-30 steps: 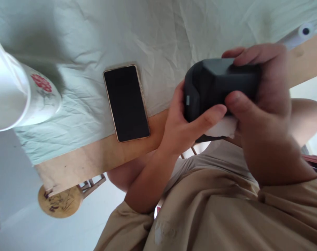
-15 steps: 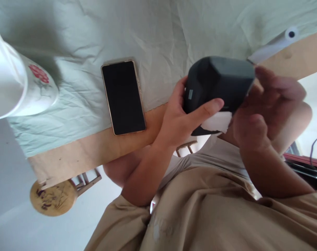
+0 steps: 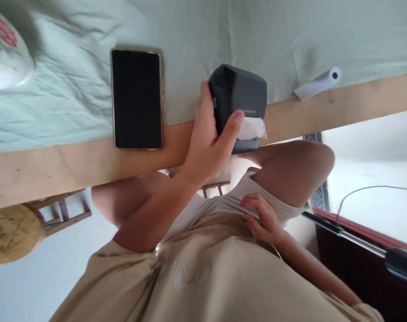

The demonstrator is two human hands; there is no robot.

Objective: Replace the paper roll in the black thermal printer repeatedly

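My left hand (image 3: 206,143) is wrapped round a dark grey receipt printer (image 3: 248,94) at the table's front edge, thumb across its front. A torn-edged strip of white paper (image 3: 252,129) sticks out of the printer's slot beside the thumb. My right hand (image 3: 264,219) lies on my lap by the hem of my shirt, away from the printer. Its fingers are loosely bent and apart, and nothing shows in them. Left of the printer a phone (image 3: 137,98) with a dark screen lies flat on the pale green cloth (image 3: 186,40).
A white paper roll (image 3: 319,85) lies near the table's bare wooden edge (image 3: 344,107). At the far left stands a white container (image 3: 9,53) with a red print. A round stool (image 3: 15,232) is below the table, and a thin cable (image 3: 374,188) runs at the right.
My right hand has dropped from beside the printer to my lap. The printer, still in my left hand, appears further left and more upright. The view has shifted.
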